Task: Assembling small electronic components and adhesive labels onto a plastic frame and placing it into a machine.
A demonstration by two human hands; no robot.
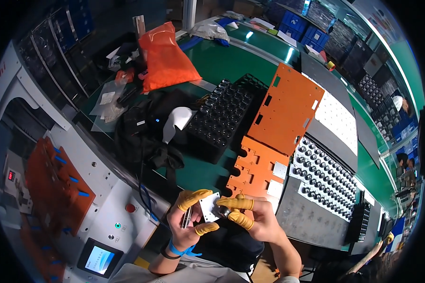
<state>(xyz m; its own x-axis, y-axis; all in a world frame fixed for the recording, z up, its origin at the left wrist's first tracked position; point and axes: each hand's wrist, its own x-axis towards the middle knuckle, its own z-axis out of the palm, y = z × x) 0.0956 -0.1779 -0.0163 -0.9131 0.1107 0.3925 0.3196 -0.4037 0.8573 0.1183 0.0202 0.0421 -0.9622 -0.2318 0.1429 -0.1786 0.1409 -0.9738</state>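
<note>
My left hand (184, 226), with yellow finger cots and a blue band at the wrist, holds a small white square plate (208, 205) with holes by its edge. A thin metal tool that looks like tweezers (187, 218) lies in the same palm. My right hand (257, 219), also in yellow finger cots, pinches a small dark round part (223, 212) against the plate's face. Whether that part is joined to the plate I cannot tell. Just beyond the hands lies an orange fixture base (252, 158) with cutouts; white plates (279, 170) sit in its right side.
An orange perforated panel (285, 108) tilts up behind the base. Right of it stand rows of dark round parts (326, 177) on white plates. A black tray (222, 113) of round parts is ahead. At left is a machine with a screen (99, 258). Another person's arm (366, 257) shows lower right.
</note>
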